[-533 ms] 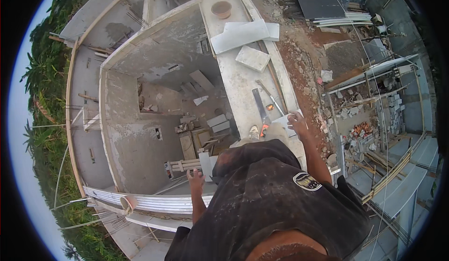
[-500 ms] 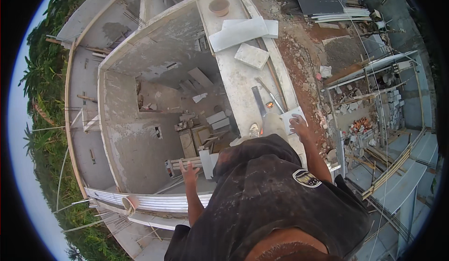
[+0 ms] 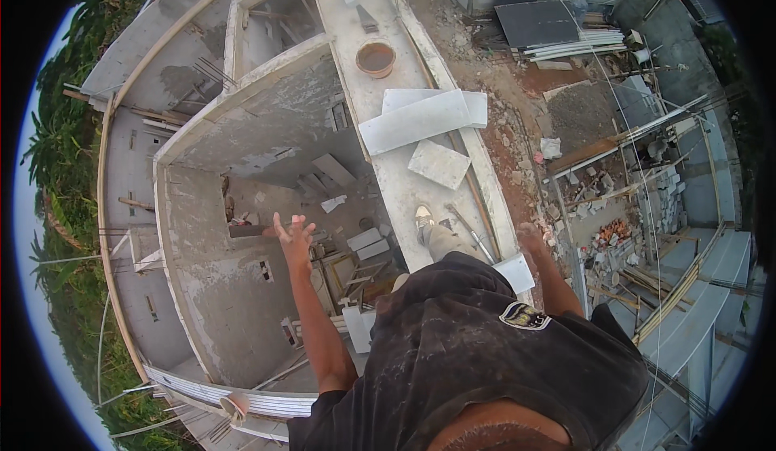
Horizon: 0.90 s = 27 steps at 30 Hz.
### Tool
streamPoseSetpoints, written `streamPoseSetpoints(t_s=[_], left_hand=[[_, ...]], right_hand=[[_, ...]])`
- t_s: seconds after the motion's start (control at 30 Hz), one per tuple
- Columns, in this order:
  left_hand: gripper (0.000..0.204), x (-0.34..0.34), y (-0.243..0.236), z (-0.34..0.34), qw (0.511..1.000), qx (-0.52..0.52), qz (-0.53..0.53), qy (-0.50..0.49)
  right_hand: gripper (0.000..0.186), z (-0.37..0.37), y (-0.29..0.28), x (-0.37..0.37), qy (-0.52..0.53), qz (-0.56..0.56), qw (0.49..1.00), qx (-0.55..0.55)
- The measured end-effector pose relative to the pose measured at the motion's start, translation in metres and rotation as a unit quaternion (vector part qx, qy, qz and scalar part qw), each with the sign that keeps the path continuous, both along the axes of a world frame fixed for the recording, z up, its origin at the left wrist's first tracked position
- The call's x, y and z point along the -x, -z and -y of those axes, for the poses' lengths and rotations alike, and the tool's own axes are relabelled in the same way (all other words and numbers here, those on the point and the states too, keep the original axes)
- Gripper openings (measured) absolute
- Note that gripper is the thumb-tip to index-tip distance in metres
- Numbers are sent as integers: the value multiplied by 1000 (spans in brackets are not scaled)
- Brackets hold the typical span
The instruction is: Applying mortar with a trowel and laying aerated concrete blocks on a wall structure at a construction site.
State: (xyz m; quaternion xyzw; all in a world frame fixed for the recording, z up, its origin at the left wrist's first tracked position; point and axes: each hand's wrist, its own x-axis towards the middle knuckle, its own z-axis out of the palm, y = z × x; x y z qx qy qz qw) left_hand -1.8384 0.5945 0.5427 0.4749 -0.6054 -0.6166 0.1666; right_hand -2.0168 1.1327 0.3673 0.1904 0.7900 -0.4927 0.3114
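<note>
White block (image 3: 515, 274), just below fingers of right hand (image 3: 532, 242) — blurred, closure unclear — looks stiff, chippable, best held by opposite edges; left hand (image 3: 296, 241) splayed, empty.

No lettering or number could be read with certainty. The one mark resembling a label was a badge (image 3: 524, 316) on the dark shirt (image 3: 461, 362), at the near end of the scene and toward the right side of the cloth. It had a rounded outline with a pale rim, a dark field and a yellowish emblem in the middle. Small pale marks ran along its lower part and may have been letters, but they were too small and blurred to make out. The badge sat tilted, its right end lower than its left.
</note>
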Motion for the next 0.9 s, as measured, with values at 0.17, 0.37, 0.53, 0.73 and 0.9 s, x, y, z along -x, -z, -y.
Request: streamPoseSetpoints(t_s=[0.17,0.37,0.53,0.73,0.9], left_hand=[[79,-77,88,29,943,-115,303,-73],[71,-180,102,48,857,-311,276,-304],[72,-61,91,130,881,-273,222,-316],[83,158,45,246,979,-91,138,-120],[81,279,-106,366,987,119,-3,-111]], right_hand=[[40,105,-41,86,-105,-120,987,22],[46,188,-65,130,-18,-8,993,113],[44,244,-50,193,152,79,963,208],[45,233,-10,243,245,17,952,185],[35,201,91,184,307,126,942,58]])
